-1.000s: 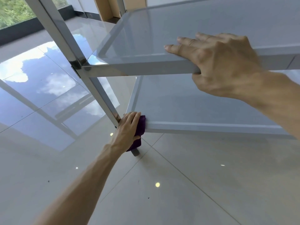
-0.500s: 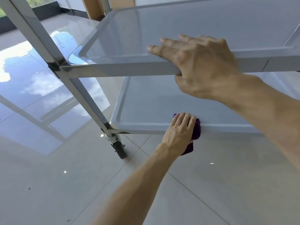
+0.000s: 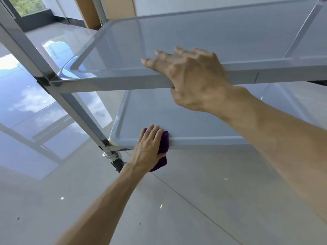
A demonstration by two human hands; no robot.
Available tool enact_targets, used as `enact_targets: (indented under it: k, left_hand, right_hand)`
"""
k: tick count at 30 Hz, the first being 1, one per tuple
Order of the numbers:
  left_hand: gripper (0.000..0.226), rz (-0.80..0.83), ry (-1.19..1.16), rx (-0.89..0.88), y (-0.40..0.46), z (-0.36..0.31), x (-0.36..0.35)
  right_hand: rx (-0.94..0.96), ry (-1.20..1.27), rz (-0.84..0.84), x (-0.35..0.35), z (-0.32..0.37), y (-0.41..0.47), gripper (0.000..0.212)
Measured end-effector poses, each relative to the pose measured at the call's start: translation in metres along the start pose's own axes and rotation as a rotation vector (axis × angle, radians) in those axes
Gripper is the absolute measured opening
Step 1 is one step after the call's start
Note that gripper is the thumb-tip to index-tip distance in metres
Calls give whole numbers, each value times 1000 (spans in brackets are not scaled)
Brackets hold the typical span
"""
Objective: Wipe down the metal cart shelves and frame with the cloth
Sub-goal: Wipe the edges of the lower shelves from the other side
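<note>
Down low, our left hand (image 3: 149, 147) presses the folded purple cloth (image 3: 163, 151) over the front rim of the grey metal cart's bottom shelf (image 3: 203, 121), near its front left corner. Our right hand (image 3: 192, 76) grips the middle shelf's (image 3: 194, 38) front edge, fingers flat on top.

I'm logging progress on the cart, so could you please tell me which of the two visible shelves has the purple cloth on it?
The lower shelf: the left hand presses the purple cloth over its front edge.
</note>
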State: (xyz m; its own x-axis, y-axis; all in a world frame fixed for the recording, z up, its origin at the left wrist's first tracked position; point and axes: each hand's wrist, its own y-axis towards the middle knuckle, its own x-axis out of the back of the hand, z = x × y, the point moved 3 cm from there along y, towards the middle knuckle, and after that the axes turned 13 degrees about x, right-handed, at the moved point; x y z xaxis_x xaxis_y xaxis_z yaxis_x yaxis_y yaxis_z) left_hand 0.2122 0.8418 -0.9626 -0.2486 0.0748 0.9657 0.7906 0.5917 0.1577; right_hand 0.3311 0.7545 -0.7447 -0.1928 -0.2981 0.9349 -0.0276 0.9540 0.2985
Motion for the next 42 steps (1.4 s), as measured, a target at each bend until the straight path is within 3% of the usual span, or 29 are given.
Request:
enact_targets:
  k: [7, 14, 16, 20, 22, 24, 26, 28, 31, 35, 38, 42]
  left_hand:
    - [78, 81, -68, -87, 18, -91, -19]
    - [98, 223, -261, -38, 17, -85, -21]
    - [95, 290, -273, -13, 21, -80, -17]
    - [68, 272, -140, -16, 28, -67, -2]
    - [47, 318, -138, -15, 30, -63, 3]
    - [40, 379, -175, 6, 33, -57, 7]
    - [45, 440, -239, 42, 36, -51, 10]
    - [51, 498, -313, 83, 36, -45, 12]
    - [53, 473, -352, 88, 37, -40, 9]
    - [54, 376, -377, 181, 42, -31, -2]
    - [56, 249, -401, 184, 26, -31, -10]
    - [65, 61, -184, 148, 3, -25, -22]
  right_hand:
    - [-5, 28, 25, 2, -3, -4, 75]
    - [51, 107, 87, 11, -5, -17, 77]
    - [115, 215, -12, 20, -6, -28, 74]
    - [210, 306, -512, 19, -2, -85, 38]
    - [183, 333, -578, -3, 4, -122, 26]
    - [94, 400, -478, -37, 7, -149, 24]
    - [-40, 473, -268, -75, 5, -164, 29]
    - [-156, 565, -40, -110, 7, -166, 44]
    - [-145, 579, 156, -146, 19, -145, 71]
    - [-236, 480, 163, -172, 29, -113, 78]
    - [-245, 341, 163, -181, 35, -105, 68]
    - [-180, 274, 184, -183, 21, -122, 62]
